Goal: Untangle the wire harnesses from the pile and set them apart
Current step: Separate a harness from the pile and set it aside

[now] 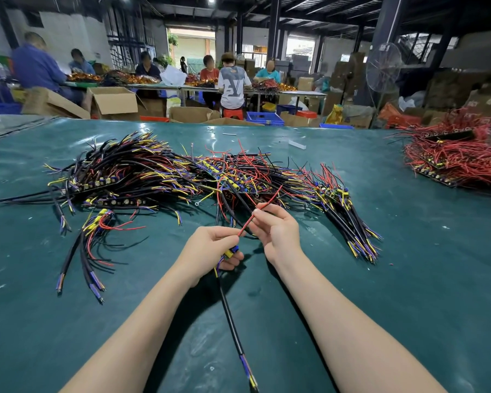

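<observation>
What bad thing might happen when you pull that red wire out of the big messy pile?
The red wire pinched by the right hand runs back toward the pile, so a hard tug might snag it or drag other harnesses along. The left hand grips the harness at its yellow and blue connector end, so pulling the two hands apart could strain that joint. Its black cable trails toward the table edge and may slide off.

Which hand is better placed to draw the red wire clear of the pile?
The right hand. It pinches the red wire on the side nearest the pile, so it can likely slide along and free it. The left hand is holding the harness's connector end and black cable, anchoring it.
</observation>
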Demonstrator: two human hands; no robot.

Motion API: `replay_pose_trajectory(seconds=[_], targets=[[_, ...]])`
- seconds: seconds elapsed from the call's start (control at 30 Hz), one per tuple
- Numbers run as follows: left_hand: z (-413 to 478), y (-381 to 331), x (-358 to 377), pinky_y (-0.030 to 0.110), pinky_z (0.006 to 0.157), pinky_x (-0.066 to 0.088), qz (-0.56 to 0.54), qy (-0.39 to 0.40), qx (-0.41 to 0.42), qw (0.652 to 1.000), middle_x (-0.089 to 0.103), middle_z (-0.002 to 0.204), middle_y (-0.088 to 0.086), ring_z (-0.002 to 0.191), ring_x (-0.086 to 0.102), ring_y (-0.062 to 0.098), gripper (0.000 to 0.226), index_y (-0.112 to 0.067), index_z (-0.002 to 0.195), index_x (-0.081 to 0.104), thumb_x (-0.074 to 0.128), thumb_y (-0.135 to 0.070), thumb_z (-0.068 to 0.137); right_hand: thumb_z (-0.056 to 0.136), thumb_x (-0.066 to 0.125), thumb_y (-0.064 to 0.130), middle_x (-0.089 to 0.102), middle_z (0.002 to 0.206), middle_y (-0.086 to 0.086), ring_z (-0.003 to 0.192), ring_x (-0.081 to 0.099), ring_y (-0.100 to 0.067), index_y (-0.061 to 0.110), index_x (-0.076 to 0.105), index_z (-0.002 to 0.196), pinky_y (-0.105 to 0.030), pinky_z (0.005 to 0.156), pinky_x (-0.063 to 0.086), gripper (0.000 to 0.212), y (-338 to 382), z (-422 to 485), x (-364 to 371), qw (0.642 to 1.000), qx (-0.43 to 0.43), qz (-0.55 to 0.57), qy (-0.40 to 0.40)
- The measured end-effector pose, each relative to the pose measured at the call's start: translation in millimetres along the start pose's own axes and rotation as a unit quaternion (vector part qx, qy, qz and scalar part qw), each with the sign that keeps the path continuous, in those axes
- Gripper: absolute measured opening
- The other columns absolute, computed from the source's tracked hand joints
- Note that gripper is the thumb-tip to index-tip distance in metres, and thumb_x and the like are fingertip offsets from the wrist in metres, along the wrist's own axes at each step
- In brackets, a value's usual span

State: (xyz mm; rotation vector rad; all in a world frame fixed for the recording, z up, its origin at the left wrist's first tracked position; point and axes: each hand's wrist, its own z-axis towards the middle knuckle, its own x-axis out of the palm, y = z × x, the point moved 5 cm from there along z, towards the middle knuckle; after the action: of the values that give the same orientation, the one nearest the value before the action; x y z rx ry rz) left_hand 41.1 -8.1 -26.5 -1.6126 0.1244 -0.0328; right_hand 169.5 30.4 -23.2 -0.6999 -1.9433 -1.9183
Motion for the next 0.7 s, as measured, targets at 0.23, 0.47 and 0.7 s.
replay_pose_trajectory(seconds=[0.23,0.47,0.7], targets=[[-2.7,-2.8,1.9,0.018,0.044,0.049,0.001,0.029,-0.008,1.000,0.064,0.050,0.003,0.040,0.055,0.011,0.028,-0.019,0.082,0.066,0.047,-0.001,0.092,0.085,0.055,-0.007,0.062,0.051,0.005,0.048,0.060,-0.004,0.011,0.061,0.073,-0.017,0.049,0.052,0.022,4.1,1.0,-1.6,0.999,-0.031,-0.005,-0.009],[-3.6,-5.1,4.1,0.015,0.043,0.047,0.014,0.046,-0.011,0.999,0.063,0.049,0.003,0.038,0.054,0.009,0.025,-0.017,0.082,0.065,0.048,-0.003,0.093,0.084,0.054,-0.012,0.062,0.049,0.001,0.047,0.063,-0.009,0.008,0.057,0.072,-0.019,0.046,0.052,0.023,13.6,3.1,-7.5,0.998,-0.056,0.008,-0.032],[-4.3,-5.0,3.7,0.015,0.043,0.046,0.030,0.063,-0.015,0.997,0.064,0.050,0.002,0.040,0.056,0.008,0.023,-0.014,0.085,0.065,0.047,-0.002,0.093,0.082,0.057,-0.012,0.062,0.055,0.007,0.050,0.061,-0.004,0.011,0.062,0.074,-0.019,0.051,0.054,0.025,19.1,7.4,-15.5,0.995,-0.083,-0.009,-0.057]])
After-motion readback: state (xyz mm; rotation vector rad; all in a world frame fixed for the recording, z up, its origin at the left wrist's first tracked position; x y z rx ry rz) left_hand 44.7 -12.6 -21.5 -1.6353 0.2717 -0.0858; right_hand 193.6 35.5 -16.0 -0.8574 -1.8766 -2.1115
